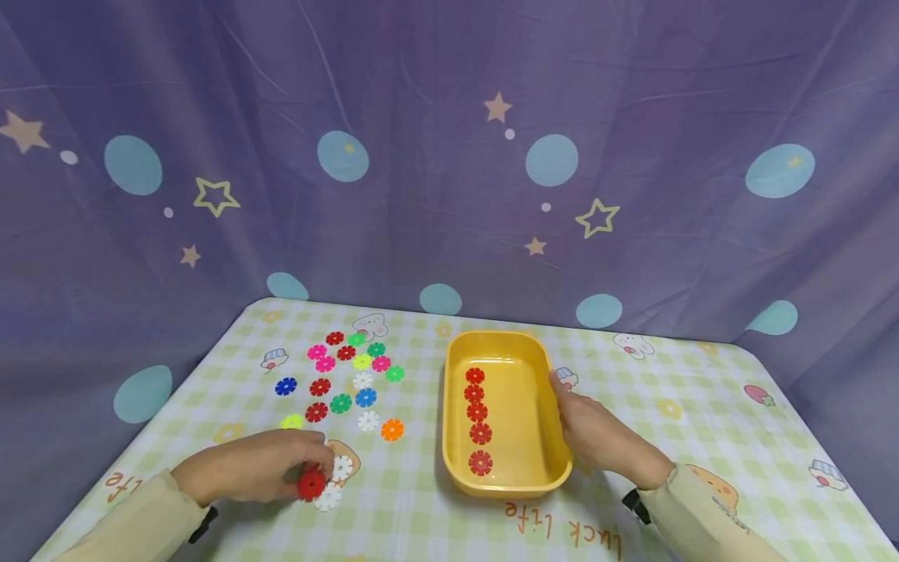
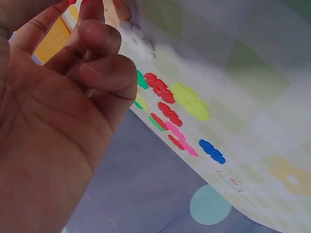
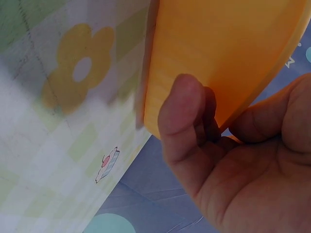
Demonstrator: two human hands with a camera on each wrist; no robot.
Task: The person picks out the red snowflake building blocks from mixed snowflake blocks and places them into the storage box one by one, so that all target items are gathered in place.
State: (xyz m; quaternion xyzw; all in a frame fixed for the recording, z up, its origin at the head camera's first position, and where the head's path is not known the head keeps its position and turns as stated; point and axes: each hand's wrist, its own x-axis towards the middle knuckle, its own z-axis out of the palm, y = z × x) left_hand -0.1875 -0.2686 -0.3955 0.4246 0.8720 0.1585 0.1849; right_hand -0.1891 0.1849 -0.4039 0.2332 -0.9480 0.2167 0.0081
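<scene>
In the head view my left hand [image 1: 263, 466] pinches a red snowflake disc [image 1: 311, 485] just above the cloth at the near left. Two white discs lie right by it, one white disc [image 1: 342, 467] beside the fingers and another white disc [image 1: 328, 497] partly behind the red one. My right hand [image 1: 597, 437] holds the yellow tray [image 1: 507, 492] by its right side. In the right wrist view, curled fingers [image 3: 182, 109] press the tray's outer wall and the thumb is at the rim. Several red discs [image 1: 477, 411] lie in a column along the tray's left half.
Left of the tray, loose discs of several colours are spread on the checked tablecloth [image 1: 414, 499], among them an orange disc [image 1: 392, 429], a dark blue disc [image 1: 286, 386] and a green disc [image 1: 340, 403]. A purple curtain [image 1: 449, 156] hangs behind the table.
</scene>
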